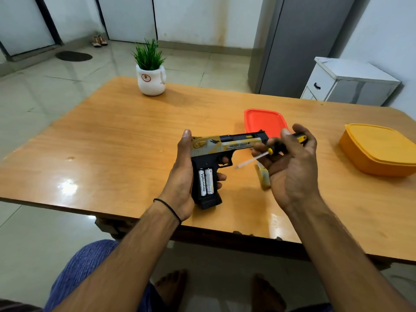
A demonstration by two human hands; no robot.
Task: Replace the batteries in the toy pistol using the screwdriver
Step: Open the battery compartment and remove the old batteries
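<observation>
**A:** Your left hand (182,176) is wrapped round the handle of the toy pistol (225,145), thumb up the back, holding it over the table (112,131) with the muzzle pointing right.

**B:** Compartment's open: two batteries (206,181) side by side in the handle.

**A:** Your right hand (292,167) has its fingers curled round the screwdriver (273,149), tip free beside the trigger guard.

**B:** The cover (264,176) sits under that hand; held or lying, can't tell. Old cells or new? Can't tell either. If old, tip them out; if new, seat the cover and drive the screw.
</observation>
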